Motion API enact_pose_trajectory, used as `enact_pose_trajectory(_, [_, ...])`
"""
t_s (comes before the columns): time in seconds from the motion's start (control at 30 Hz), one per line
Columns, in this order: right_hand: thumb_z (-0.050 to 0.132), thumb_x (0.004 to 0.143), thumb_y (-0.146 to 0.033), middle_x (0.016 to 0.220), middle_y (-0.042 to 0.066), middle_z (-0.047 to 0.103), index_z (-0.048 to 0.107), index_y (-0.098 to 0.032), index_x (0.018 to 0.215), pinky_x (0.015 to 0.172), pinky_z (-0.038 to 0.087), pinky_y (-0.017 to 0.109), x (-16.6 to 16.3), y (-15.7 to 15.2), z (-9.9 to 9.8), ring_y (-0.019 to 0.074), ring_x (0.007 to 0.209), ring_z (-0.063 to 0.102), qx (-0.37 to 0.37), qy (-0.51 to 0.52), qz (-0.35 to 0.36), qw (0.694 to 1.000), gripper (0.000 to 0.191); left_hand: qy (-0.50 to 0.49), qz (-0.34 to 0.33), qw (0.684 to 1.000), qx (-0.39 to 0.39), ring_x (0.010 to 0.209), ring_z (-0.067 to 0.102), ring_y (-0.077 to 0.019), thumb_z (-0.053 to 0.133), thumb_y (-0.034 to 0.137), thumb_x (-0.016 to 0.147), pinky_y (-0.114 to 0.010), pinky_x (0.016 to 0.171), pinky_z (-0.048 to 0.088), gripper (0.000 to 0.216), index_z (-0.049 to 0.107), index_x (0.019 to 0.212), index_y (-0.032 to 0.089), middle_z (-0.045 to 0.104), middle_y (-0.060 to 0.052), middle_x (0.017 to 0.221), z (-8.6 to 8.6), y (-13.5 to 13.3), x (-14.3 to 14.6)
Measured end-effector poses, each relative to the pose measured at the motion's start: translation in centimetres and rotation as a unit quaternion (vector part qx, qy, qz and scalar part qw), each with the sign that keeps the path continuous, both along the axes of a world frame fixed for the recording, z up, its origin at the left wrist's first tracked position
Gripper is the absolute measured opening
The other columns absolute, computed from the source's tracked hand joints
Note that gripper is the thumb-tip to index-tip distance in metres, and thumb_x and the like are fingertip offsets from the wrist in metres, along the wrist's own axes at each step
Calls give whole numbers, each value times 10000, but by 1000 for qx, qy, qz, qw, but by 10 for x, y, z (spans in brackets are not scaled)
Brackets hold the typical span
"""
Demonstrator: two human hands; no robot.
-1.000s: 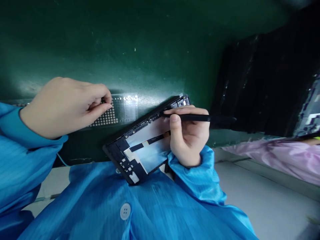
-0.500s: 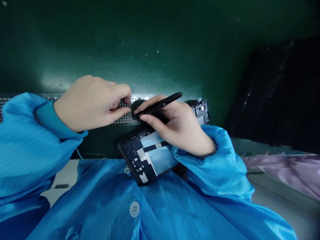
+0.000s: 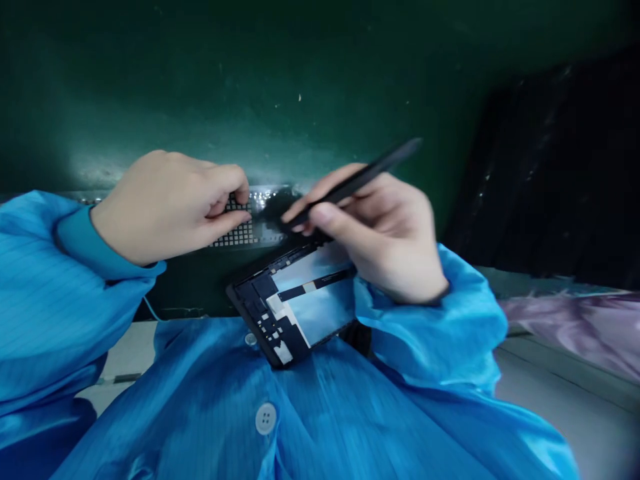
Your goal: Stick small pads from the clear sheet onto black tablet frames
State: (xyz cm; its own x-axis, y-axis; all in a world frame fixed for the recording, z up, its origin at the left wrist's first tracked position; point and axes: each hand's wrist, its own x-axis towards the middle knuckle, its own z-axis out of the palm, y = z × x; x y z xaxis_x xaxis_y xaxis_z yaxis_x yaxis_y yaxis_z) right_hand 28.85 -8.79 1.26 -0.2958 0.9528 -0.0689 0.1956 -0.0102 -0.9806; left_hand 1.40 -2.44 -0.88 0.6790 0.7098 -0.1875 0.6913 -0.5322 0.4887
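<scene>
My left hand [image 3: 173, 207] lies over a clear strip with rows of small grey squares [image 3: 240, 230], thumb and forefinger closed at its edge, apparently pinching it. In my right hand [image 3: 385, 233] are slim black tweezers [image 3: 357, 183], slanting up to the right. Their tips point down-left near the strip's right end and are blurred, so whether they grip anything cannot be made out. Below both hands an opened tablet [image 3: 320, 317] leans tilted against my front, inner parts facing up. My right hand and sleeve hide its far right part.
The green tabletop [image 3: 280, 80] stretches beyond my hands, with a few tiny specks on it. A dark black stack or cover [image 3: 560, 187] lies at the right. Pinkish-purple cloth [image 3: 575, 327] shows at the right edge, below the table's border.
My right hand has moved right with the tweezers, away from my left fingers, uncovering the strip's right end. My left hand keeps its pinch; the whole view has shifted slightly.
</scene>
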Motion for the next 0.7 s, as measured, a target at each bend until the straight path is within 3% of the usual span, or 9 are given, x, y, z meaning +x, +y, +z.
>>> enact_pose_trajectory(0.13, [763,1101,-337,1032,25,825,763,-283,1124,882,702,400,29,-32,-5,210,937,813,101,-38,-235,966,59,-35,8,999,-9,688,631,-180,343,659,1130,-392,902,530,609,767,1098,222,593,22,710,-3,-1,-3])
enact_pose_trajectory(0.2, [779,1088,-351,1031,24,808,746,-286,1125,900,699,420,37,-45,-14,221,961,818,152,-73,-278,946,82,-46,8,999,14,603,552,-142,290,705,1128,-375,844,519,679,759,1049,220,564,31,679,-4,-2,-4])
enact_pose_trajectory(0.37, [769,1094,-357,1048,33,812,716,-293,1135,908,711,422,34,-53,-32,216,964,835,187,-102,-279,936,93,-38,-1,998,59,560,520,-136,324,692,1145,-282,638,362,645,759,1047,227,615,25,667,-3,-2,-6])
enact_pose_trajectory(0.6, [736,1104,-297,1095,49,802,703,-304,1174,923,704,460,35,-53,-36,247,1026,835,187,-110,-266,939,78,-39,8,997,63,572,543,-148,373,699,1134,-285,623,280,608,762,1041,240,625,23,672,-5,-1,-7])
enact_pose_trajectory(0.7, [741,1085,-229,1107,62,814,740,-300,1194,966,676,493,39,-55,-24,268,1066,819,210,-160,-217,940,130,-46,10,997,53,567,530,-154,389,678,1131,-295,651,324,581,760,1037,240,619,25,663,-6,-2,-7])
